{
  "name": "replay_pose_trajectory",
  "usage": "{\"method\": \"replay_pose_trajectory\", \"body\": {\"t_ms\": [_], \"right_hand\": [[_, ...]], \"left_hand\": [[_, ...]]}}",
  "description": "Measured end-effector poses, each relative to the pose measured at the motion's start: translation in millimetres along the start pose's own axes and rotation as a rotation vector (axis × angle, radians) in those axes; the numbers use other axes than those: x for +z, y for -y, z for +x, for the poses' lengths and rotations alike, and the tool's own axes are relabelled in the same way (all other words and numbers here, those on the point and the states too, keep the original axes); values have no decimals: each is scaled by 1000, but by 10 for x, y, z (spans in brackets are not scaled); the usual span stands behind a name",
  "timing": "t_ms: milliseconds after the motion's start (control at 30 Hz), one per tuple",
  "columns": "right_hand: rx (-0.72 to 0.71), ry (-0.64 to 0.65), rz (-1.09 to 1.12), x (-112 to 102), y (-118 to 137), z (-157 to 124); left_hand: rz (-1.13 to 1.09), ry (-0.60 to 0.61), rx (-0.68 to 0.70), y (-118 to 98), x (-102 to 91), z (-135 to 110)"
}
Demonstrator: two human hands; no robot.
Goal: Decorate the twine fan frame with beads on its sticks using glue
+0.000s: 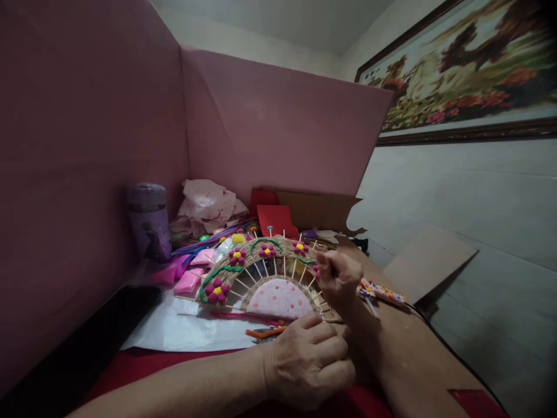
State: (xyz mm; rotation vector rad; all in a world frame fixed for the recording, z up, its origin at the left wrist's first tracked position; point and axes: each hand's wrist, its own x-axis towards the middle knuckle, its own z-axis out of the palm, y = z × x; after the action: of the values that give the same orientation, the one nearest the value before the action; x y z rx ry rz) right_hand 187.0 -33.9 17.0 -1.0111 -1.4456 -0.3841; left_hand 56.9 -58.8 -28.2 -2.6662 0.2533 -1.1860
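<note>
A half-round fan-shaped craft [278,295] of woven twine and thin sticks stands tilted on the table, with a pale spotted half-circle at its centre. Purple-and-yellow flowers [216,290] and green wavy stems [224,270] decorate its twine band. My left hand [311,360] is closed at the craft's lower right edge, thumb side close to the spotted part; its curled fingers hide whatever they grip. At the right end of the band, my right hand [339,278] is closed in a pinch, partly covering a flower there. Anything between those fingertips is too small to make out.
A purple tumbler [150,223] stands at left, near pink clay packets [189,281] and pipe cleaners. Orange-handled pliers [265,332] lie in front of the craft. Behind are a red card [276,219] and cardboard [317,210]. Pink panels [278,122] enclose the back and left.
</note>
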Motion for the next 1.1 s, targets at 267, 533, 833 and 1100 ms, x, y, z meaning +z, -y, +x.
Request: {"method": "replay_pose_trajectory", "body": {"t_ms": [267,533,833,1100], "right_hand": [[-11,102,-113,176,-237,-251],[167,226,-2,291,-237,-327],[233,201,53,284,-283,-349],[214,191,58,260,-306,-374]], "left_hand": [[62,35,-250,36,-30,-24],[113,6,-345,102,68,-92],[87,25,-363,104,-8,-78],[119,80,-402,108,29,-105]]}}
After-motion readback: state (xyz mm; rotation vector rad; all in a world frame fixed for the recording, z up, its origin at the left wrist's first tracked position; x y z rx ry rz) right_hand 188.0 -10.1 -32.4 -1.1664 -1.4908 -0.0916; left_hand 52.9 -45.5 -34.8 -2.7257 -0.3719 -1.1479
